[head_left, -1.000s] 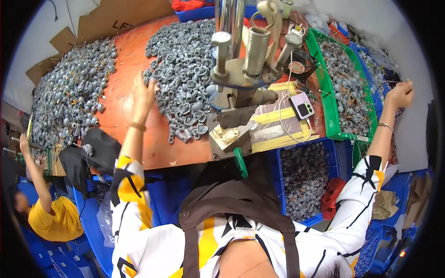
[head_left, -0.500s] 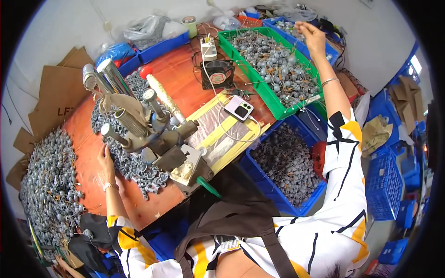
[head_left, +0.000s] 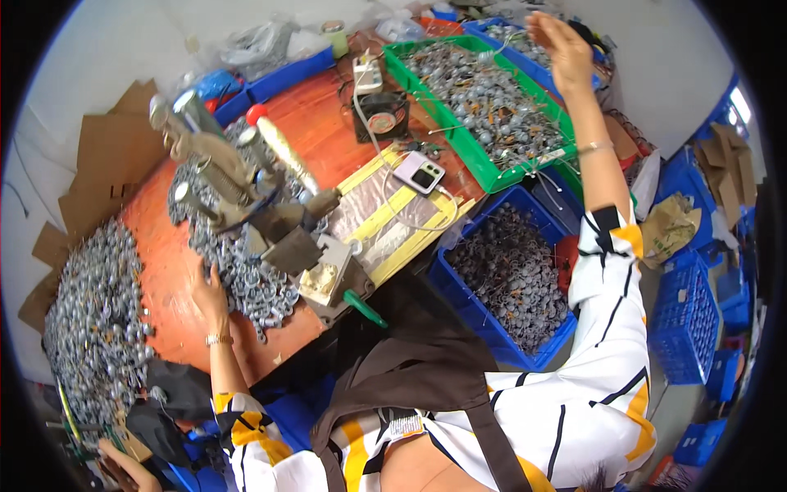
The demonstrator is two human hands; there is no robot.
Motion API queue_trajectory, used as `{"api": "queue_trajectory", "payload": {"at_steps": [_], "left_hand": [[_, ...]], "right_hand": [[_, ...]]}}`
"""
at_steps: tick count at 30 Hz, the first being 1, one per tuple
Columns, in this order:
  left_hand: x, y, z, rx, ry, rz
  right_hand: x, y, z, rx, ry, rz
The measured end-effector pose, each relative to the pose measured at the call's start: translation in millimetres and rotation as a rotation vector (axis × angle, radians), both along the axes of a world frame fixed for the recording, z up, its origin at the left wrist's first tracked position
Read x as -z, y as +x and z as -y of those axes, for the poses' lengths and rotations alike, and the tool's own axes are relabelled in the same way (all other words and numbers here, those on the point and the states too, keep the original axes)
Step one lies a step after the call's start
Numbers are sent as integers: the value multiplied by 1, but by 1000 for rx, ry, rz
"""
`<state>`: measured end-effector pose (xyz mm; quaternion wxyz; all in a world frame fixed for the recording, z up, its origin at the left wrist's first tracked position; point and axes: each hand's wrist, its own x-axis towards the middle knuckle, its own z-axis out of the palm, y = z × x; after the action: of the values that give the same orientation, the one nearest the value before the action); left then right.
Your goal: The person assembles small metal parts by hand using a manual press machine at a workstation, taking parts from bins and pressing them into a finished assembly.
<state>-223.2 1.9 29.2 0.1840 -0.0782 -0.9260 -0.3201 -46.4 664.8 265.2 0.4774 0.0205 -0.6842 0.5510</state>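
My left hand [head_left: 210,297] lies on the red tabletop with its fingers stretched out, at the near left edge of a heap of small grey plastic parts [head_left: 258,291]. My right hand is raised [head_left: 567,56] at the far right, fingers extended and holding nothing I can see. Left of its fingertips, above the far end of a green tray [head_left: 525,174], is a small grey part with a pale wire [head_left: 486,57]; whether it is in the air or on the heap I cannot tell. The tray holds many round grey parts with wires.
A metal hand press [head_left: 270,217] with a red-knobbed lever stands mid-table. Behind it are a phone [head_left: 419,172] on a cable and a small black fan [head_left: 382,116]. A blue bin [head_left: 537,359] of grey parts sits below right. Another person's hand [head_left: 123,463] shows lower left.
My right hand has moved slightly up and away, its fingers going from pinched to stretched. A wired part now shows beside it. My left hand has slid a little nearer and right.
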Motion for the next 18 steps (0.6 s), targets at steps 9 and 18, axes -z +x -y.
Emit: {"api": "queue_trajectory", "payload": {"at_steps": [9,18], "left_hand": [[-42,91,-39,315,530,100],[-8,151,-99,473,645,91]], "right_hand": [[56,83,200,-459,243,92],[154,93,317,-710,-156,339]]}}
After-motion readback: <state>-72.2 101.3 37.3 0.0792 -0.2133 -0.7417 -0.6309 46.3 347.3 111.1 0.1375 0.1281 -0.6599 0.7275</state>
